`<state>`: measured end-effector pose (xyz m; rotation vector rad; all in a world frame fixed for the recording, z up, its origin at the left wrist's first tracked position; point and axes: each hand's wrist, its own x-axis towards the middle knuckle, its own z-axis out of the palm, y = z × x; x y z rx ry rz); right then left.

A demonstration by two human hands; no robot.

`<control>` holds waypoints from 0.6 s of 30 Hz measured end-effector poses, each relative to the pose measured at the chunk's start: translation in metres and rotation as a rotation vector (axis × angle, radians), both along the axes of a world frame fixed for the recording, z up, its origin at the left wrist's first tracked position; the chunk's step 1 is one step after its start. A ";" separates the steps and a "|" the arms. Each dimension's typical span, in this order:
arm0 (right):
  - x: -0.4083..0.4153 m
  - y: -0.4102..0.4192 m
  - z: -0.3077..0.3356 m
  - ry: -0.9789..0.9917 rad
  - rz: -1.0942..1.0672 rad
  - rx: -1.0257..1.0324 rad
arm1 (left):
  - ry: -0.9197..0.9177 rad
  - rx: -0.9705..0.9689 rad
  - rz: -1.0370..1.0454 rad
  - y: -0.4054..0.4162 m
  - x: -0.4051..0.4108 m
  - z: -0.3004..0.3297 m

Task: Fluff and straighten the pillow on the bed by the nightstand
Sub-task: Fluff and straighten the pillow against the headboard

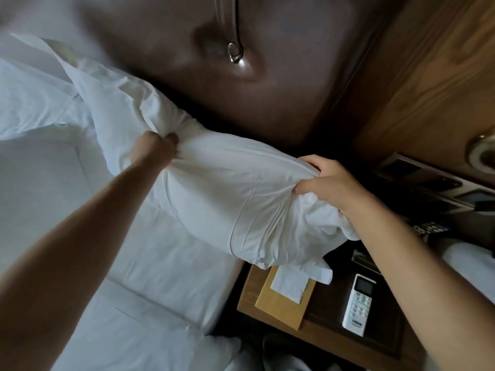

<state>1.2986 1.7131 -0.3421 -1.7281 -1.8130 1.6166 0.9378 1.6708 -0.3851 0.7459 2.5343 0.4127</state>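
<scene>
Fingers (171, 137) bunching pillow (227, 199) cover

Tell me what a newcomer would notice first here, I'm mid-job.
The white pillow fills the centre, bunched between both hands: the left hand grips its far edge, the right hand grips the end overhanging the nightstand. Next, the white remote lying on that nightstand, lower right.

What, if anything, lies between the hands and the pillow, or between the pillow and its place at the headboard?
Nothing visible. The left hand and right hand both grip the pillow, which lies on the bed against the headboard.
</scene>
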 end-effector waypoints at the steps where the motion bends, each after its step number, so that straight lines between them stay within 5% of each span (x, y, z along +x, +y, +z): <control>1: -0.001 0.001 -0.001 0.008 0.001 0.011 | -0.013 0.011 0.009 0.002 -0.003 0.003; 10: -0.010 0.015 0.009 0.059 0.159 0.119 | -0.019 0.085 0.004 0.024 -0.050 0.041; 18: 0.001 0.027 -0.003 -0.033 0.160 0.155 | 0.039 -0.016 -0.090 0.017 -0.027 0.013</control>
